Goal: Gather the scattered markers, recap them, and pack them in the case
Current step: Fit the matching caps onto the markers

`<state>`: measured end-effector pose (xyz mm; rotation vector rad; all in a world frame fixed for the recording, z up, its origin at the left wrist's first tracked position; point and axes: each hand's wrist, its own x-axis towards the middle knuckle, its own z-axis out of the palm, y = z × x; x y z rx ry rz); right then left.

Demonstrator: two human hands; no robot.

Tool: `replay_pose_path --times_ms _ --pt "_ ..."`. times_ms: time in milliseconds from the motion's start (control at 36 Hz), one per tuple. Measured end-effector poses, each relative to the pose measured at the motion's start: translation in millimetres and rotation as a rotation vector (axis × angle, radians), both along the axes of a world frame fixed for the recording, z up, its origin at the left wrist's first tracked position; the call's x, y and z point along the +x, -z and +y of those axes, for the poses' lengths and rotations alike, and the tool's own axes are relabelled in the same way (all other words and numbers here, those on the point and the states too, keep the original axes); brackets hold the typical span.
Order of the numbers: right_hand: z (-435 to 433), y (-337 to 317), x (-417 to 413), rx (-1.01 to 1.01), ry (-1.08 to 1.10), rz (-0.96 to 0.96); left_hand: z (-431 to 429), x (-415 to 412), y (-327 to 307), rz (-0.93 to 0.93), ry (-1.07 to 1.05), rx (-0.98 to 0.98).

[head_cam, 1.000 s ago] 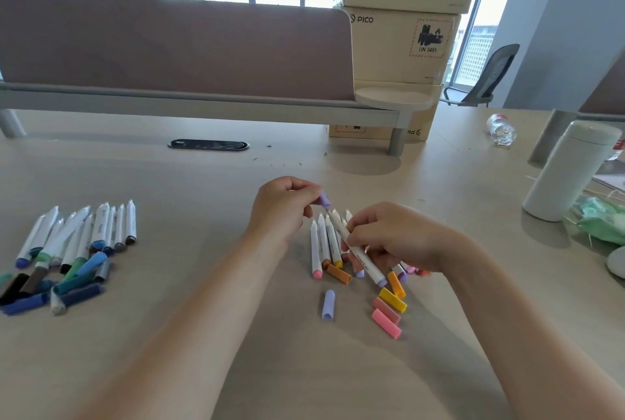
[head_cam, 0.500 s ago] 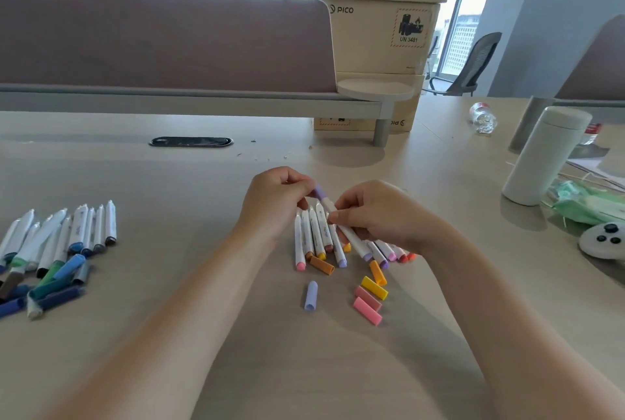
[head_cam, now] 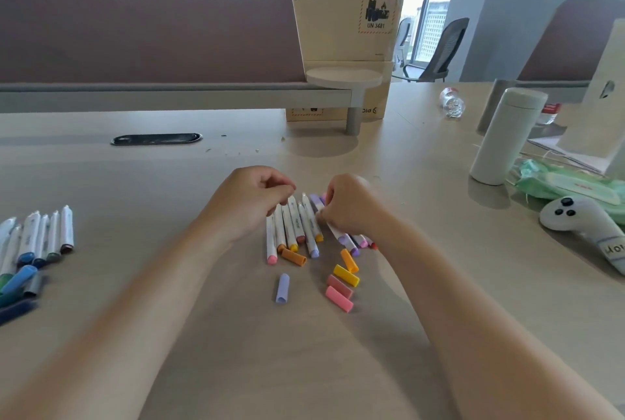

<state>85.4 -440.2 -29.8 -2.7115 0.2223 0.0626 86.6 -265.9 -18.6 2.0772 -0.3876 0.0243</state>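
**While caps lie loose, both hands crowd the middle row of markers**

Where the table (head_cam: 304, 369) meets the left edge, a pile of markers (head_cam: 40, 243) lies with white barrels side by side and blue and green ones below, partly cut off by the frame. Behind it a dark cable slot (head_cam: 156, 138) sits under the brown divider screen (head_cam: 145, 30).

The left hand (head_cam: 252, 203) hovers with fingers curled against the thumb, just over the far ends of the middle row of markers (head_cam: 292, 226). I cannot tell whether it pinches anything. In front of the row lie loose caps, apart from one another: a brown-orange cap (head_cam: 294, 256) touching the row, a lilac cap (head_cam: 282, 288), an orange cap (head_cam: 349, 260), a yellow cap (head_cam: 346, 275) and a pink cap (head_cam: 339, 299).

The right hand (head_cam: 351, 206) grips a white marker (head_cam: 317, 201) whose purple end pokes out beyond the knuckles. The hand covers most of a second bunch of markers (head_cam: 355, 243).

Stacked cardboard boxes (head_cam: 345, 23) stand behind. Further right are a clear bottle (head_cam: 452, 103) on its side, an upright white flask (head_cam: 504, 135), a green wipes pack (head_cam: 568, 182) and a white controller (head_cam: 581, 220).
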Motion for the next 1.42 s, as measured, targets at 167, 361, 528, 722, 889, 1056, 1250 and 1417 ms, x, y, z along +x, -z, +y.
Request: replay_pose_path --times_ms 167,361,528,722,889,1056,1250,1417 --pt "6 -2 3 -0.113 -0.02 0.005 0 -4 5 -0.039 0.008 0.086" --pt "15 3 3 -0.06 0.049 0.016 2 -2 7 -0.061 -0.003 0.106" --pt "22 -4 -2 -0.155 0.064 0.061 -2 -3 11 -0.1 -0.003 0.17" --pt "22 -6 -5 -0.058 0.071 0.057 -9 -7 13 -0.129 0.003 0.22" --pt "-5 -19 -15 0.188 0.124 -0.039 -20 -17 12 -0.1 0.098 0.306" --pt "-17 -20 -15 0.289 0.148 -0.011 -44 -26 18 -0.087 0.253 0.52" --pt "-17 -23 -18 0.25 0.125 -0.053 -50 -28 19 -0.076 0.278 0.572" --pt "-16 -23 -16 0.256 0.125 -0.061 -49 -28 20 -0.131 0.304 0.585"
